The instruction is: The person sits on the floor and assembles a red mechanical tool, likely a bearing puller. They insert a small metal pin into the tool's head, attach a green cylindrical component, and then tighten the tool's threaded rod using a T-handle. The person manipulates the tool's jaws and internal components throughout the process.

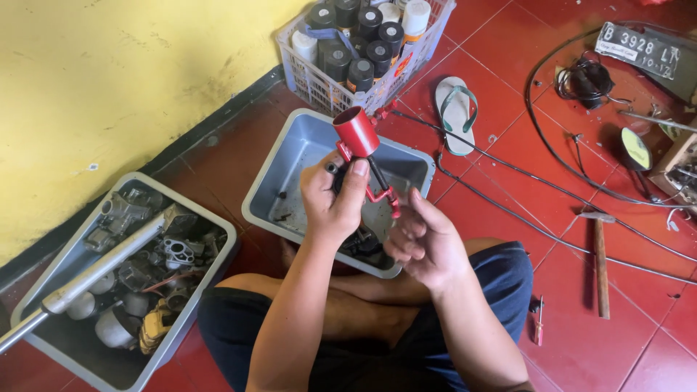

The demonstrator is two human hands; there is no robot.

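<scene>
My left hand grips a red spray gun by its dark body, thumb up against the stem, with the red cup tilted up and away from me. A red lever juts out below the stem. My right hand is beside that lever, fingers curled, fingertips at or touching the lever's end. Both hands are over a grey plastic tub that rests on the red tile floor in front of my crossed legs.
A second grey tub at left holds several metal engine parts and a metal pipe. A white basket of spray cans stands by the yellow wall. A sandal, cables, a hammer, a screwdriver and a licence plate lie at right.
</scene>
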